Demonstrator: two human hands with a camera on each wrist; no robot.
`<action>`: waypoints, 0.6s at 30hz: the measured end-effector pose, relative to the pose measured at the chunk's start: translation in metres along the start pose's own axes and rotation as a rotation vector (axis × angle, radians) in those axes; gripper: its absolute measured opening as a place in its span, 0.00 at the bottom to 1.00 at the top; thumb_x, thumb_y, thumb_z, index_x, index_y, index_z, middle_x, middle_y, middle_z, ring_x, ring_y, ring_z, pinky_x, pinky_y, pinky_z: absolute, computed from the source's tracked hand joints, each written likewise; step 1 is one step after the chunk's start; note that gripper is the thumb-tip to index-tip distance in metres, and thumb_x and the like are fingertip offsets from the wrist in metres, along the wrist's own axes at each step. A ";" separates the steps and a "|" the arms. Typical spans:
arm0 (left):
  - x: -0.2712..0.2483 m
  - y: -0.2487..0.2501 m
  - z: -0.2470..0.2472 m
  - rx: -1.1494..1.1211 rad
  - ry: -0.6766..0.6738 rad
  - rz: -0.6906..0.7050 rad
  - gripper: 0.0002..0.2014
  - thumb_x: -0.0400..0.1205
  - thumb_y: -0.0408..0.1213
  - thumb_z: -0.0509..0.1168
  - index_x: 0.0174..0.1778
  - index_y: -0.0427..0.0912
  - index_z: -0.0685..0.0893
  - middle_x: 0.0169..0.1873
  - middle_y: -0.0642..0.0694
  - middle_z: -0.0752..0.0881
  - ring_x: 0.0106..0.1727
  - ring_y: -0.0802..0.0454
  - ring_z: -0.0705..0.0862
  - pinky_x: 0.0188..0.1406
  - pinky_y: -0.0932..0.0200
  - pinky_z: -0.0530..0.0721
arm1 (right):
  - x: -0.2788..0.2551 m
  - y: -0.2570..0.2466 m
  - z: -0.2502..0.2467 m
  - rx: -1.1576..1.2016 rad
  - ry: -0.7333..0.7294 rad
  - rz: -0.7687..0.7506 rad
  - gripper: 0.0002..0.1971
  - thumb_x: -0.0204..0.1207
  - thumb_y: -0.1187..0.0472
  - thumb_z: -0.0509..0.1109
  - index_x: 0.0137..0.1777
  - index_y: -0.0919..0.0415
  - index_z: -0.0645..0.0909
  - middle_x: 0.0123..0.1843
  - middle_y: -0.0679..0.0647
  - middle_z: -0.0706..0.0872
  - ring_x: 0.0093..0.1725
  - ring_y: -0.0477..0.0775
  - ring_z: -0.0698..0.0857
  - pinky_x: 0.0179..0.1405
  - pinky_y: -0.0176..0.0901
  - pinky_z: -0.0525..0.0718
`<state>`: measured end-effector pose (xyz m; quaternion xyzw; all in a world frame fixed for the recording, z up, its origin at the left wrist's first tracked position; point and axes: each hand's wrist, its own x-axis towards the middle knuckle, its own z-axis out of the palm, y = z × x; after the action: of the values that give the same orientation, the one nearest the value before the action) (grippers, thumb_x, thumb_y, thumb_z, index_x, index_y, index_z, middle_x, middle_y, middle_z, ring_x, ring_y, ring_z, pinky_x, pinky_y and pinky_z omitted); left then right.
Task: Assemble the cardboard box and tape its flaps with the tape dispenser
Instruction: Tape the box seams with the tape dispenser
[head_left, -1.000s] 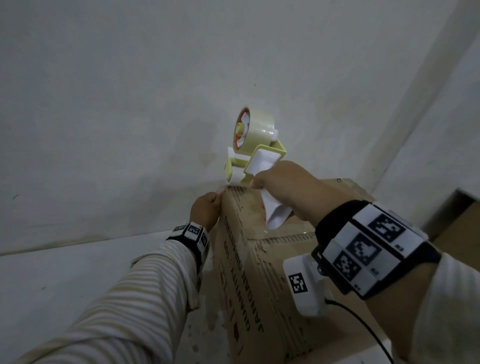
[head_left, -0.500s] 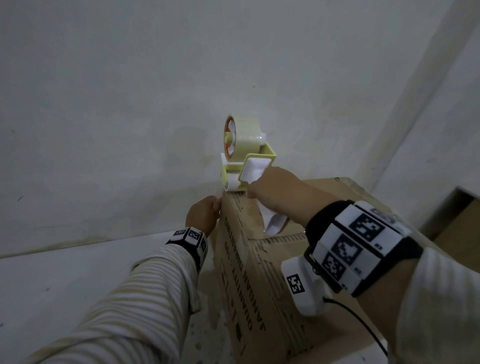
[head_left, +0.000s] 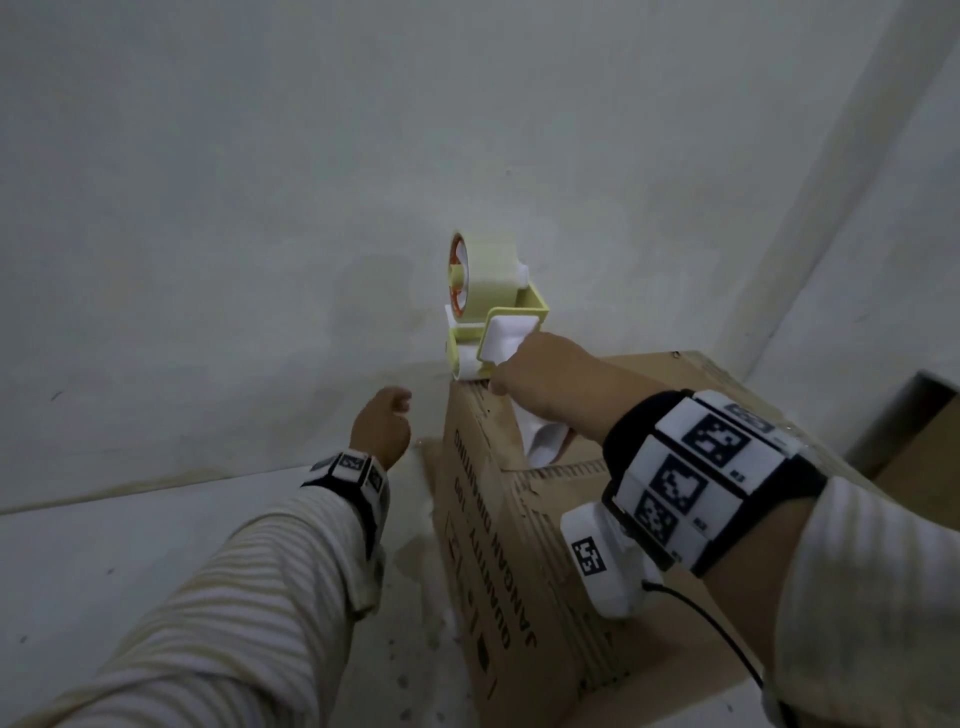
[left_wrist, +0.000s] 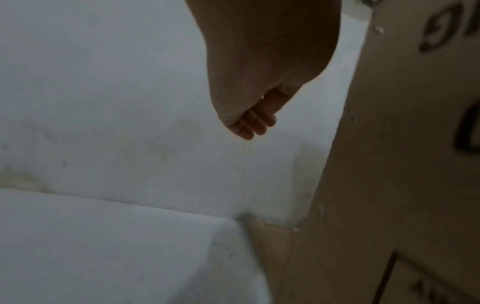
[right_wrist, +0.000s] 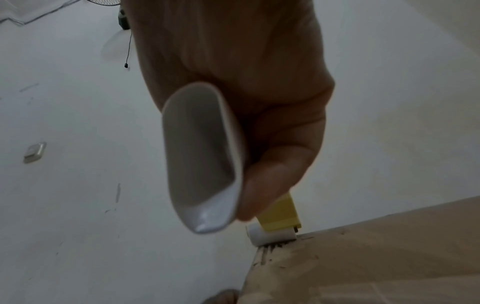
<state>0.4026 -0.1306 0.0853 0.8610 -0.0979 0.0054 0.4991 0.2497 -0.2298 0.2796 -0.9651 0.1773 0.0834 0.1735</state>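
We see the box (head_left: 524, 519) standing on the pale floor (head_left: 104, 545) by the wall (head_left: 260, 182), flaps up top. Our right hand (head_left: 545, 374) wraps the white handle of the dispenser (head_left: 488, 312), whose roller sits on the box's far top edge, lower than a second ago. Our left hand (head_left: 382, 423), which was touching that corner, has come off and now hangs beside the box, fingers (left_wrist: 255, 123) loosely curled, holding nothing.
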 end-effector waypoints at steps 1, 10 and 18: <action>0.002 0.010 -0.003 -0.107 0.040 0.003 0.22 0.79 0.19 0.52 0.67 0.34 0.78 0.65 0.36 0.81 0.68 0.40 0.78 0.69 0.51 0.73 | 0.000 0.000 -0.001 0.034 0.008 0.002 0.12 0.81 0.64 0.63 0.36 0.61 0.67 0.35 0.55 0.72 0.32 0.51 0.71 0.26 0.39 0.66; -0.010 0.060 -0.006 -0.391 -0.244 0.074 0.09 0.75 0.22 0.59 0.38 0.33 0.84 0.35 0.40 0.79 0.44 0.46 0.73 0.40 0.56 0.71 | -0.011 -0.004 -0.006 -0.012 -0.010 -0.023 0.05 0.85 0.65 0.56 0.47 0.65 0.70 0.43 0.59 0.73 0.47 0.56 0.73 0.34 0.39 0.70; -0.018 0.055 -0.015 -0.083 -0.197 -0.064 0.24 0.83 0.22 0.50 0.73 0.37 0.77 0.73 0.41 0.77 0.75 0.45 0.74 0.75 0.55 0.71 | -0.015 -0.001 -0.003 0.007 -0.018 -0.019 0.06 0.84 0.65 0.57 0.45 0.64 0.71 0.45 0.59 0.74 0.44 0.56 0.74 0.33 0.40 0.71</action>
<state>0.3768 -0.1412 0.1382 0.8386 -0.1191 -0.0995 0.5222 0.2362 -0.2246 0.2860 -0.9654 0.1667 0.0900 0.1794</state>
